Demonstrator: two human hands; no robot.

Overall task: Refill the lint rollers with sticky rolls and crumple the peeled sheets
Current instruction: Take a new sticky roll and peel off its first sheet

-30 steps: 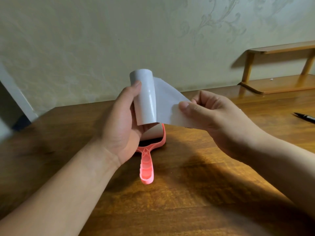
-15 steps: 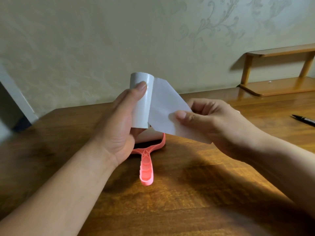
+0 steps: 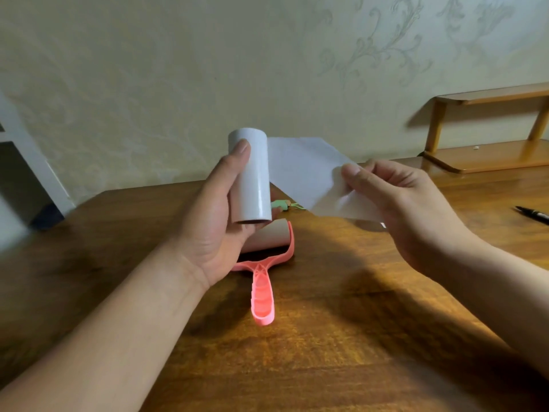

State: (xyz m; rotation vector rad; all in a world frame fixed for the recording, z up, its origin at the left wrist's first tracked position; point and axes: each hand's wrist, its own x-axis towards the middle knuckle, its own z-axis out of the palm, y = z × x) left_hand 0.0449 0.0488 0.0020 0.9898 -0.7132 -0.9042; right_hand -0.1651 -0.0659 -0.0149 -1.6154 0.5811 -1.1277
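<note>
Plainly, left hand (image 3: 208,221) grips smooth cylindrical roll (image 3: 252,179).

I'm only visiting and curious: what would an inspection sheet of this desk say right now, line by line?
Surface: brown wooden table, glossy, brightly lit in the middle.
Job's things: white sticky roll held upright above the table; peeled sheet stretched from behind it to the right; pink lint roller lying on the table, handle toward the camera.
Clutter: black pen at the right edge; small green item, mostly hidden.
Grippers: left hand grips the sticky roll; right hand pinches the peeled sheet.
Cables: nothing seen.
Surroundings: patterned wall; wooden shelf.
</note>
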